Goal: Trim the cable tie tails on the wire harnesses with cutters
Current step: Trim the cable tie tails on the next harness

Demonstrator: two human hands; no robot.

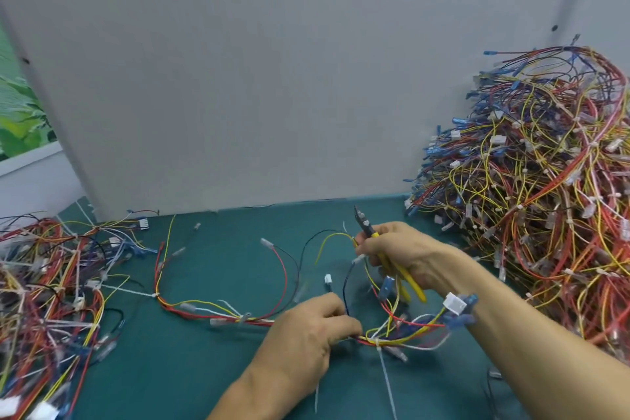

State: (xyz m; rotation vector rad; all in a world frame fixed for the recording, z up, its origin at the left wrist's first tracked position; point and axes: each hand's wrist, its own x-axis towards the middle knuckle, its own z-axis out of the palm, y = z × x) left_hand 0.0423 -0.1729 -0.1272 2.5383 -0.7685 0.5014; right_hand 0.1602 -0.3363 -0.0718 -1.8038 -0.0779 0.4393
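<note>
A wire harness (211,309) of red, yellow and black wires lies across the green table. My left hand (306,337) grips its bundle near the front middle. Just right of that hand a white cable tie (378,343) wraps the bundle, and its long tail (388,385) hangs toward me. My right hand (399,252) holds yellow-handled cutters (392,262) above the harness. Their dark jaws (361,220) point up and away. The same hand also pinches a yellow wire of the harness.
A tall heap of harnesses (545,198) fills the right side of the green table (211,368). A lower pile of harnesses (44,300) covers the left edge. A grey panel (272,78) stands upright behind the table.
</note>
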